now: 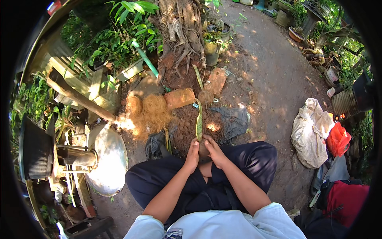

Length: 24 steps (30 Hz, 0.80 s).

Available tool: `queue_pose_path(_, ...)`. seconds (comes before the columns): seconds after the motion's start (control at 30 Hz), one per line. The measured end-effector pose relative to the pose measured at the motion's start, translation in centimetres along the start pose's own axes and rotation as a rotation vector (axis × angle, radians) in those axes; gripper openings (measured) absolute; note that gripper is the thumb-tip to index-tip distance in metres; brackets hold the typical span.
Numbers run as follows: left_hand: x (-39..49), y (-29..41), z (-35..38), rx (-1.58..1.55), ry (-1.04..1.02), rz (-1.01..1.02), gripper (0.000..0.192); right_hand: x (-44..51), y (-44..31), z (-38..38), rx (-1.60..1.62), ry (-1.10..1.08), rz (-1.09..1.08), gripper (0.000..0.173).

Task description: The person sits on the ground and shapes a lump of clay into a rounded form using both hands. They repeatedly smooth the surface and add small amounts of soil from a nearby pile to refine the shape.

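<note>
My left hand (pixel 192 154) and my right hand (pixel 215 153) are cupped from both sides around a brown soil ball (pixel 204 150), low in front of my crossed legs. Out of its top stands a long yellow-edged green leaf (pixel 199 124), like a snake plant's. Just beyond my hands lies a heap of loose reddish-brown soil (pixel 186 124) on black plastic sheeting (pixel 234 119). Farther off, a round brown ball (pixel 206 97) bears a similar leaf (pixel 198 77). My fingers hide much of the held ball.
Tangled coconut fibre (pixel 155 109) lies left of a brick (pixel 179 98); another brick (pixel 216 80) is near the tree trunk (pixel 182 35). A shiny metal disc (pixel 107 159) stands at left. A whitish sack (pixel 310 134) and red plastic bag (pixel 338 139) are at right.
</note>
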State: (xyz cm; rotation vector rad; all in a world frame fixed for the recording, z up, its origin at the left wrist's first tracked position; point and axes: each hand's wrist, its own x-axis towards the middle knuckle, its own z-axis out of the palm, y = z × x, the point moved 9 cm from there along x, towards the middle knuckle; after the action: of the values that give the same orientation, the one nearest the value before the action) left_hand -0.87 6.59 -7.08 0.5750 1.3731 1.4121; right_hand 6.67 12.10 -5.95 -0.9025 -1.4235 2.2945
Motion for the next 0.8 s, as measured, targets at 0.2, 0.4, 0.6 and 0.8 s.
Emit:
queue_pose_path(0.2,-0.9,0.9,0.3,-0.030,0.030,-0.053,0.071,0.1,-1.8,-0.1,-0.141,0.034,-0.176,0.056)
queue_pose_path(0.4,-0.1,-0.7,-0.3,-0.084,0.064,-0.025,0.076,1.3,-2.7,-0.5,-0.219,0.086,-0.275,0.047)
queue_pose_path(0.6,0.4,-2.0,-0.8,-0.118,0.122,-0.069,0.065,2.1,-2.3,-0.8,-0.251,0.091,-0.207,0.044)
queue_pose_path(0.8,0.8,-2.1,-1.8,-0.194,0.151,-0.125,0.076,2.5,-1.1,-0.1,-0.102,0.037,-0.121,0.043)
